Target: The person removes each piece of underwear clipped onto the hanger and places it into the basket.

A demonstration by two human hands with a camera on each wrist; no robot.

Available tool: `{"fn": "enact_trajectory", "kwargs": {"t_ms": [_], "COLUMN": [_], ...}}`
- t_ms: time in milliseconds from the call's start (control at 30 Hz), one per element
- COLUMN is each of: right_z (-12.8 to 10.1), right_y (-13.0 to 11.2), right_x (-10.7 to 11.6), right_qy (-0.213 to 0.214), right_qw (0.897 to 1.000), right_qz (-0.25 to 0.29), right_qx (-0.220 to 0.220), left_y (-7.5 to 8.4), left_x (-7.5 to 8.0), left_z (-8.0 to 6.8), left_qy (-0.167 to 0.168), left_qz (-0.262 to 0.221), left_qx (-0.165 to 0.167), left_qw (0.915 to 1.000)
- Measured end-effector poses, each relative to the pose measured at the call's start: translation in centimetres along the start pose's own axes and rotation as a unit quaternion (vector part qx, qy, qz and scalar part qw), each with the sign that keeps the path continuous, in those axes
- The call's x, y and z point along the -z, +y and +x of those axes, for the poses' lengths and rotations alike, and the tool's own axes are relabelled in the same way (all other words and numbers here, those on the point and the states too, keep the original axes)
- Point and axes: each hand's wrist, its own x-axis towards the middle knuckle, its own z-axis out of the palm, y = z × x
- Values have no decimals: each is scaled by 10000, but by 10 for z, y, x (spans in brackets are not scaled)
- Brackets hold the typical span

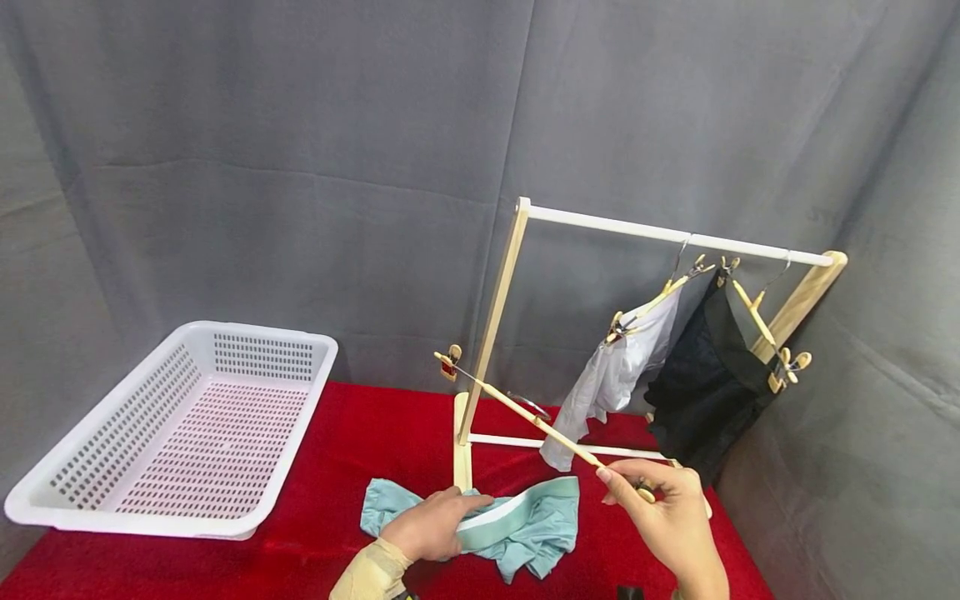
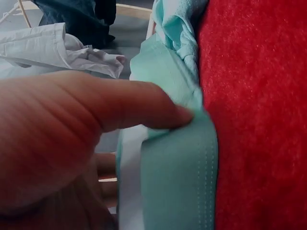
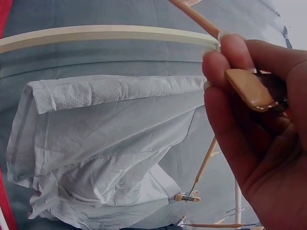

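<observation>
Two hands at work: both sit at the near edge of the red table (image 1: 360,433), well apart from the white basket (image 1: 180,425) at its left edge.
Left hand (image 1: 427,525): grasps the waistband of the teal shorts (image 1: 525,521), thumb (image 2: 139,103) pressed flat on the band.
Right hand (image 1: 667,508): fingers pinch the near clip end of a wooden clip hanger (image 1: 525,412), lifted clear of the table.
Key relation: the shorts lie between the hands, just left of and below the pinched clip; the left hand is on them, the right hand is just beside.
Hanger axis: a long diagonal, rising from the right hand up and left to its free far clip (image 1: 451,362), crossing in front of the rack's left post (image 1: 495,325).
Shorts' look: soft teal knit, crumpled, with a paler band edged white; the waistband runs left to right along the table's near edge.
Rack: white shorts (image 1: 615,375) and a black garment (image 1: 708,383) hang clipped from the rail (image 1: 660,233) near the right edge.
</observation>
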Motion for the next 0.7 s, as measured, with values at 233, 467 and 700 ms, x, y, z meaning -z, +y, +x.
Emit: {"fn": "enact_trajectory", "kwargs": {"t_ms": [233, 467, 700], "right_z": [-1, -2, -3], "right_y": [-6, -10, -25], "right_x": [2, 4, 10], "right_qy": [58, 118, 215], "right_qw": [9995, 9991, 9953], "right_qz": [-54, -85, -474], "right_qx": [-297, -401, -812], "left_y": [-1, -2, 0], "left_x": [-2, -2, 2], "left_z": [1, 1, 5], "left_qy": [-120, -29, 177], "left_qz": [45, -480, -702], "left_qx": [-109, -202, -404], "left_qw": [9999, 9986, 9966]}}
